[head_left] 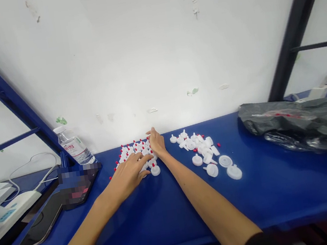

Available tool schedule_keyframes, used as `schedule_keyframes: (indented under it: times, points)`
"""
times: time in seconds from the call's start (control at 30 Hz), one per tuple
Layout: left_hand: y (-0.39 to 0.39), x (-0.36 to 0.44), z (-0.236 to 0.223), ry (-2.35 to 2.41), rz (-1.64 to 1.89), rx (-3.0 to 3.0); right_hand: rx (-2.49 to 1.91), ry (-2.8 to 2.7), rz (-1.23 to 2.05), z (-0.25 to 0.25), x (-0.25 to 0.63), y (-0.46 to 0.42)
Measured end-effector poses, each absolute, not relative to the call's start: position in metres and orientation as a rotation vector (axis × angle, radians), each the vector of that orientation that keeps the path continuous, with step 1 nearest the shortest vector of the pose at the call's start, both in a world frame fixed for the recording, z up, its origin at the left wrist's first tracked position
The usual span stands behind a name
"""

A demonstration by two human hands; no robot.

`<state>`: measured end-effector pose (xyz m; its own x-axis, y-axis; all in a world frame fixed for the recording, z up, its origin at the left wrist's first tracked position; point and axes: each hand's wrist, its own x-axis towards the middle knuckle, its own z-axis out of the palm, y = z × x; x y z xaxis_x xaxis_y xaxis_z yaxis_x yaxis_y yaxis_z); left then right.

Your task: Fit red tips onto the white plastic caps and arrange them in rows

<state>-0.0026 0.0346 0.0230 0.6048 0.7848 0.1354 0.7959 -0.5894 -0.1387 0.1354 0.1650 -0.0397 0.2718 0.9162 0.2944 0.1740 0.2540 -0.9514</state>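
Note:
White round nozzle caps with small red tips (155,170) stand upright in a close group on the blue table, by the wall. My left hand (130,169) lies over the group's near left side, its fingers and thumb apart and touching some caps. On the group's right side, my right hand (156,143) rests edge-down against the caps, fingers stretched toward the wall; it appears to grip nothing. Some caps are hidden beneath and behind both hands. To the right lies a loose heap of white nozzle caps without red tips (208,156), with several separate red tips (219,145) among and beside them.
A water bottle (75,146) leans at the left by the wall. Near it lie a phone (40,223) and a blurred-out dark device (88,187). A power strip (11,214) with cables is farther left. A grey plastic bag (299,126) occupies the table's right side.

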Motion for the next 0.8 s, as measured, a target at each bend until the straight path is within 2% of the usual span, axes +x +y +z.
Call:
schedule_keyframes:
  times: [0.2, 0.37, 0.47, 0.53, 0.63, 0.7, 0.8]
  points:
    - [0.016, 0.003, 0.025, -1.258, -0.360, -2.573, -1.137, -1.095, 0.709, -0.026, 0.137, 0.162]
    - [-0.003, 0.037, 0.023, -1.128, -0.451, -2.633, -0.951, -1.105, 0.585, 0.055, 0.160, 0.149]
    - [-0.001, 0.067, 0.018, -1.105, -0.439, -2.707, -0.757, -1.411, 0.514, 0.102, 0.200, 0.104]
    - [0.005, 0.086, 0.013, -1.112, -0.414, -2.763, -0.792, -1.681, 0.412, 0.113, 0.231, 0.058]
    - [0.017, 0.111, 0.003, -1.106, -0.422, -2.840, -1.062, -1.881, 0.116, 0.087, 0.274, -0.011]
    - [0.023, 0.123, -0.005, -1.094, -0.463, -2.908, -1.225, -1.947, -0.084, 0.051, 0.295, -0.043]
    - [0.027, 0.132, -0.015, -1.086, -0.520, -2.981, -1.355, -2.077, -0.214, 0.001, 0.311, -0.065]
